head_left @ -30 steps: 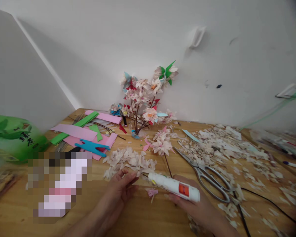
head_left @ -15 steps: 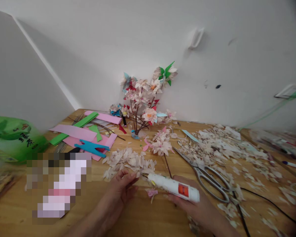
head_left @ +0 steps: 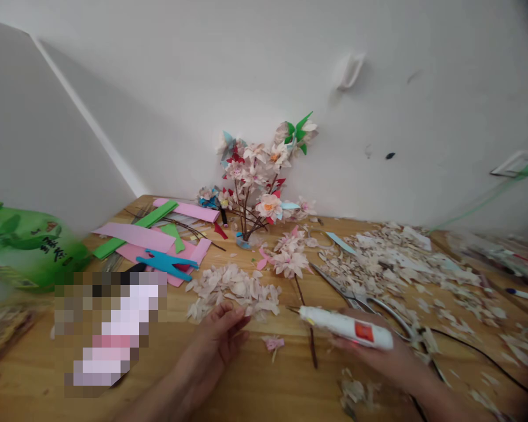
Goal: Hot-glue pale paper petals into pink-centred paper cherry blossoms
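Observation:
Between the thumb and fingers of my left hand [head_left: 222, 331] is a small pale petal [head_left: 247, 313], mostly hidden by the fingertips. A white hot glue pen [head_left: 345, 327] with a thin metal tip and red label is gripped in my right hand [head_left: 374, 346]; its tip points left, apart from the petal. Just beyond my left hand spreads a pile of loose pale petals [head_left: 233, 287]. A flower on a brown stem [head_left: 289, 258] lies between the hands and the wall. Below the glue pen's tip rests a small pink flower centre [head_left: 273, 344].
Large scissors [head_left: 365, 308] lie partly behind my right hand, near a black cord [head_left: 479, 351]. Scraps [head_left: 391, 258] cover the right side. Several made flowers [head_left: 255, 170] stand at the wall. Coloured paper strips [head_left: 136, 234] and a green bottle [head_left: 30, 246] are left.
My right hand has drawn the glue pen back to the right, away from my left fingertips. My left hand stays nearly in place, still pinching the petal.

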`<action>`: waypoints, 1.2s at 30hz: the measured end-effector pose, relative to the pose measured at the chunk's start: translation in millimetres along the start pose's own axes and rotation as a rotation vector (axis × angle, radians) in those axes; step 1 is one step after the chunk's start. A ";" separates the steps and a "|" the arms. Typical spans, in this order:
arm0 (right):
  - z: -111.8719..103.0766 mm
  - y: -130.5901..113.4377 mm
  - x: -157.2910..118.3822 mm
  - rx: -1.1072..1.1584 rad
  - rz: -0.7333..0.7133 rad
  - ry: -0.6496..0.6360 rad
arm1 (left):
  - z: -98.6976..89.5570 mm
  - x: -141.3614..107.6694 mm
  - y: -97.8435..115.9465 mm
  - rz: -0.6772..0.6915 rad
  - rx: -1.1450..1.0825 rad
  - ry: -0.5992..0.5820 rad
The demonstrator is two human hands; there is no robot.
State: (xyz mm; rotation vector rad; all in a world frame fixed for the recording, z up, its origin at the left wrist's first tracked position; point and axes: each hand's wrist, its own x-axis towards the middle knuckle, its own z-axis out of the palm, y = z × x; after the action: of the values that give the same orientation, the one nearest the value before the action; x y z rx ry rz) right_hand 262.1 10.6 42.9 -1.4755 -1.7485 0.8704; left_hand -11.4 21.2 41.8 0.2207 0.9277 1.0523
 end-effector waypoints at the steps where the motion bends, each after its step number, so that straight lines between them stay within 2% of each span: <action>1: -7.1 9.4 -0.7 -0.009 0.031 0.021 | -0.5 0.6 0.1 0.001 -0.005 -0.005; 4: -21.9 32.2 -3.0 0.019 0.124 0.176 | -1.7 2.4 0.4 0.009 -0.012 -0.010; 6: -24.7 41.3 -3.3 0.010 0.162 0.221 | -2.5 3.2 0.4 0.020 -0.002 -0.008; 10: -20.6 53.9 3.1 -0.035 0.231 0.215 | -4.0 4.4 -0.6 0.040 0.021 -0.006; 13: -18.7 62.3 12.3 -0.060 0.213 0.163 | -3.8 6.3 -0.8 0.051 0.038 0.027; 18: -15.7 58.4 21.8 -0.105 0.177 0.103 | -2.9 8.3 0.8 0.071 0.067 0.044; 23: -5.0 52.2 20.1 -0.114 0.169 0.166 | -2.4 6.3 1.2 0.082 0.081 0.058; 27: -10.5 53.8 13.4 -0.227 0.142 0.239 | -1.8 5.6 1.2 0.095 0.087 0.045; 30: -22.7 39.8 3.2 -0.318 0.080 0.358 | -1.9 5.6 1.8 0.093 0.084 0.030; 33: -23.0 9.3 -10.0 -0.467 -0.058 0.640 | -1.8 5.4 2.0 0.087 0.081 0.032; 34: -18.0 -2.0 -13.6 -0.506 -0.131 0.687 | -1.8 5.3 1.9 0.083 0.083 0.036; 35: -10.6 -12.4 -16.2 -0.517 -0.217 0.665 | -1.7 5.2 1.7 0.080 0.086 0.039; 36: -1.4 -21.2 -17.5 -0.518 -0.295 0.565 | -1.7 5.2 1.3 0.076 0.089 0.037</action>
State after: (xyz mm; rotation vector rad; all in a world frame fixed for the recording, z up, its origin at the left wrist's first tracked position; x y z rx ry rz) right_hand 254.2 -9.5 60.1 -1.5193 -1.7398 -0.1691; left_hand -12.7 25.7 38.6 0.3135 1.0073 1.0893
